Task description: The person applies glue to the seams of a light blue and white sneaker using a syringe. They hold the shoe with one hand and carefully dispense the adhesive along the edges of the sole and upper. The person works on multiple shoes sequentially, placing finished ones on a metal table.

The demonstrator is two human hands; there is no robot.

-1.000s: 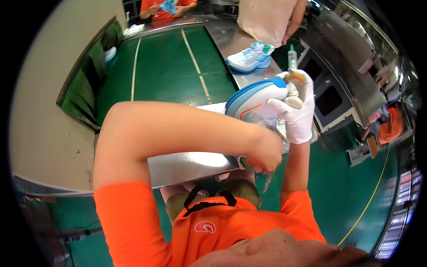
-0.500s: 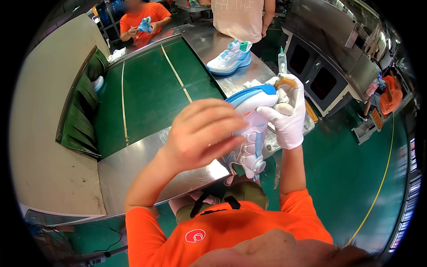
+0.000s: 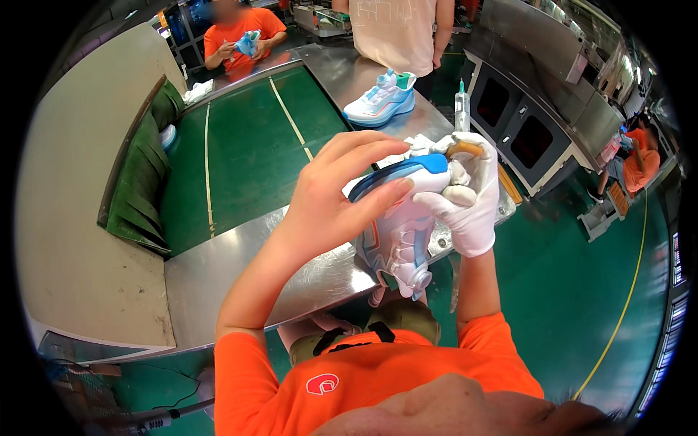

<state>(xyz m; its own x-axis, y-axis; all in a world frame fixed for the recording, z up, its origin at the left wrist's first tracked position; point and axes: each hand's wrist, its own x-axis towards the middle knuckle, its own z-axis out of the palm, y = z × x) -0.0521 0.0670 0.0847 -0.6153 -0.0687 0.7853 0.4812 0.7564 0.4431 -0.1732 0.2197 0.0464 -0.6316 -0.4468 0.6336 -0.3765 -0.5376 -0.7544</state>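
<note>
A white and light-blue sports shoe [image 3: 401, 243] is held tilted over the table's near edge, its blue sole [image 3: 396, 173] turned up and away. My bare left hand [image 3: 331, 190] is around the sole's edge, thumb on the near side and fingers beyond it. In a white glove, my right hand [image 3: 476, 214] grips the toe end, thumb against the shoe. A tan piece [image 3: 465, 149] and a white rounded pad [image 3: 460, 195] are tucked within its curled fingers. Just behind those fingers a clear syringe [image 3: 462, 109] with a green tip points up; its lower end is hidden.
Another similar shoe [image 3: 380, 102] stands on the metal tabletop [image 3: 331, 69]. Left of it runs a green conveyor belt [image 3: 251, 152] under a flap curtain [image 3: 145, 174]. A co-worker [image 3: 243, 33] handles a blue shoe at the far end; another person [image 3: 396, 36] stands behind the table.
My left hand, blurred beside the shoe before, has closed about its sole. The shoe has turned a little in my right hand, which has dropped slightly.
</note>
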